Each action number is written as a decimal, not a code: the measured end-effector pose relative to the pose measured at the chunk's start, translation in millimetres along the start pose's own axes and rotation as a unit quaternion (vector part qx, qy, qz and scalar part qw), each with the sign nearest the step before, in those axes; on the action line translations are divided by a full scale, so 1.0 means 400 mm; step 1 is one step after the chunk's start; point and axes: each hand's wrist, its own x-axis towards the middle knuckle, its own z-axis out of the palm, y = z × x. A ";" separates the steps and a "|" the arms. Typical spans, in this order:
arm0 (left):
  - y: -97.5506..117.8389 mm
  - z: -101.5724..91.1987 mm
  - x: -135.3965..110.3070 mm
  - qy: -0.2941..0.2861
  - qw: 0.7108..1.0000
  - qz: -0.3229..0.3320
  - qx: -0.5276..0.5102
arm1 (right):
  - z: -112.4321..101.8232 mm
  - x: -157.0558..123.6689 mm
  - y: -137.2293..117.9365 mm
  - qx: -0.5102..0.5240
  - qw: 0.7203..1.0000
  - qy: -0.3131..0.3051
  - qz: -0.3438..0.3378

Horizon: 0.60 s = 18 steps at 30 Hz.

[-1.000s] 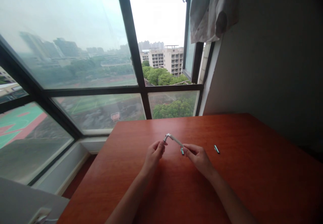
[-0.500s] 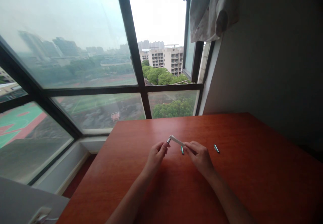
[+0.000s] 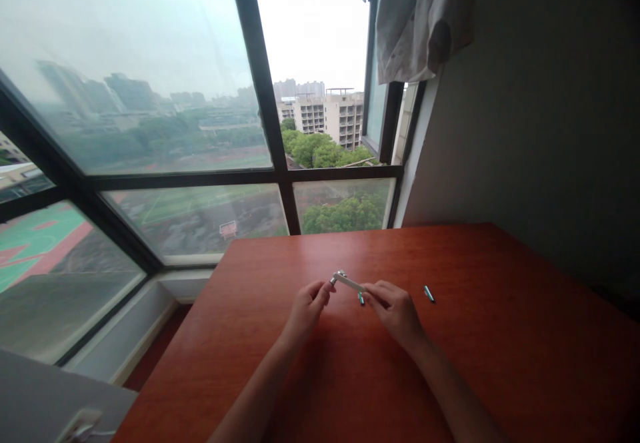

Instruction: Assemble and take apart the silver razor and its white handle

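Pale strip (image 3: 349, 284), end inside right hand (image 3: 394, 306)

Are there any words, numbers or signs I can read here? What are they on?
None can be read.
White strip: no text I can make out.
Silver piece: too small to tell.
Green piece by the right hand: too small.
Far green piece: too small.

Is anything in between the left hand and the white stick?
Yes, a small silver piece: the left hand pinches it, and it sticks out toward the left end of the white stick, which the right hand holds. I can't tell whether piece and stick touch.
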 end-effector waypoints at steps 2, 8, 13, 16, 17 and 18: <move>0.001 -0.003 -0.001 0.004 1.000 0.008 0.013 | -0.002 -0.001 0.001 -0.008 1.000 0.003 0.000; 0.007 -0.012 -0.002 0.027 0.999 0.001 -0.017 | -0.013 0.000 0.010 -0.020 0.999 0.026 0.001; 0.007 -0.021 0.002 0.029 0.999 -0.009 -0.034 | -0.015 0.000 0.013 -0.020 0.999 0.036 0.001; 0.007 -0.021 0.002 0.028 0.999 -0.009 -0.032 | -0.014 0.000 0.006 -0.009 0.999 0.043 -0.003; 0.007 -0.020 0.002 0.027 0.999 -0.008 -0.032 | -0.013 0.000 0.004 -0.011 0.999 0.041 -0.005; 0.007 -0.018 0.001 0.024 0.999 -0.008 -0.032 | -0.012 0.000 0.002 -0.016 0.999 0.037 -0.007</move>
